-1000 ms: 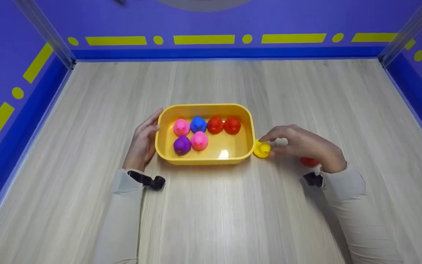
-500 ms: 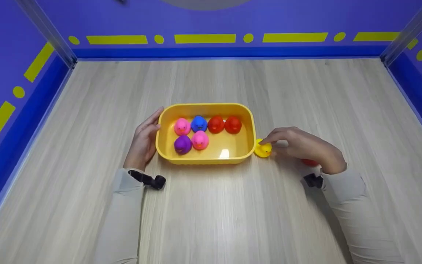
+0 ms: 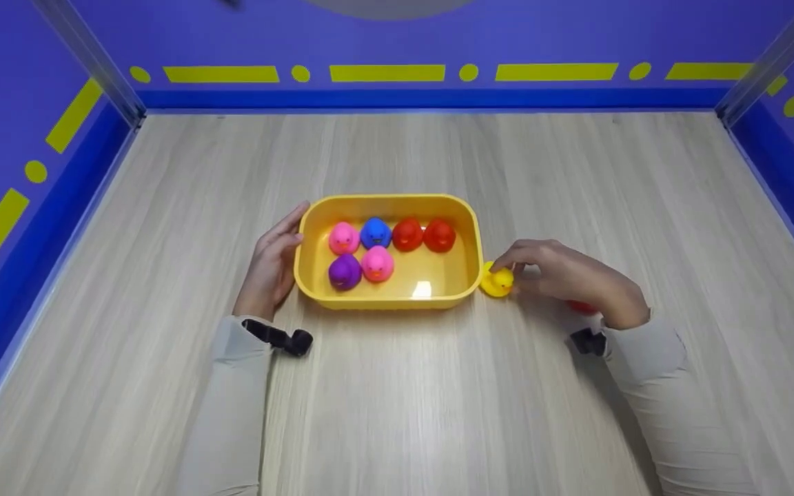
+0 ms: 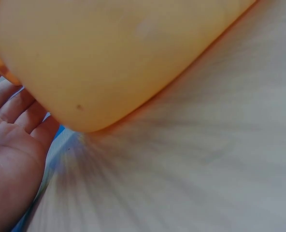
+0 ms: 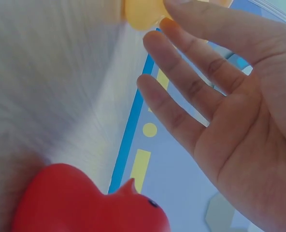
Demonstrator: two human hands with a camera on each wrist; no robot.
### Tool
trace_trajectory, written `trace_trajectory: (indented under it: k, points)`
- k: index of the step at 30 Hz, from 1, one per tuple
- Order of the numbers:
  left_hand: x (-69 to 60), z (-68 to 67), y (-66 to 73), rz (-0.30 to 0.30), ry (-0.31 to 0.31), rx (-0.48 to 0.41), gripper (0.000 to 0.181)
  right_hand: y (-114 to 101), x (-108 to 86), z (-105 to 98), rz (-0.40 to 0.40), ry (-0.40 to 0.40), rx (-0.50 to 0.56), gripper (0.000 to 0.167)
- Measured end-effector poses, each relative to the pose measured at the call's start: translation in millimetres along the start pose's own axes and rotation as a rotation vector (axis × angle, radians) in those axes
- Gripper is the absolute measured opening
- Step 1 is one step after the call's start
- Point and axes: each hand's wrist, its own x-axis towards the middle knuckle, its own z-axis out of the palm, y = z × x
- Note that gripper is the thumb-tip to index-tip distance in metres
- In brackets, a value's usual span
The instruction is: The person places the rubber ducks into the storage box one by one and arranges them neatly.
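A yellow plastic tub [image 3: 388, 303] in the head view holds several small rubber ducks. Among them are a purple duck [image 3: 345, 272], a blue duck [image 3: 375, 234], pink ducks and red ducks. My left hand [image 3: 270, 265] rests against the tub's left end, and in the left wrist view its fingers lie fairly straight along the tub's wall [image 4: 99, 63]. Just outside the right end, my right hand [image 3: 562, 275] pinches a yellow rubber duck [image 3: 497, 281] between thumb and fingers. The duck appears to be on the table; its underside is hidden.
A red duck [image 3: 582, 307] stands on the table under my right wrist, mostly covered in the head view; the right wrist view shows this red duck [image 5: 85, 208] close up. Blue-purple walls [image 3: 397, 41] with yellow marks enclose the wood-patterned table [image 3: 397, 399].
My right index finger has curled a little further over the yellow duck, which has shifted only slightly. The tub and my left hand look the same.
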Motion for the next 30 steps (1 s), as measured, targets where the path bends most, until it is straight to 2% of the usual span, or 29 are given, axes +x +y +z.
trace_trajectory:
  k: [5, 12, 21, 30]
  points:
    - [0.6, -0.1, -0.5, -0.001, -0.003, -0.001, 0.056, 0.0, -0.2, 1.8, 0.008, 0.012, -0.004, 0.032]
    - [0.7, -0.7, 0.0, -0.007, -0.007, -0.004, 0.056, -1.4, -0.8, 2.4, -0.023, 0.027, -0.012, 0.032]
    - [1.2, -0.9, 0.1, -0.013, -0.011, -0.014, 0.057, -4.1, -0.3, 1.5, -0.028, -0.011, -0.06, 0.039]
    - [0.7, -0.9, 0.6, -0.015, -0.009, -0.019, 0.057, -3.1, -1.3, 0.8, -0.058, 0.003, -0.064, 0.035]
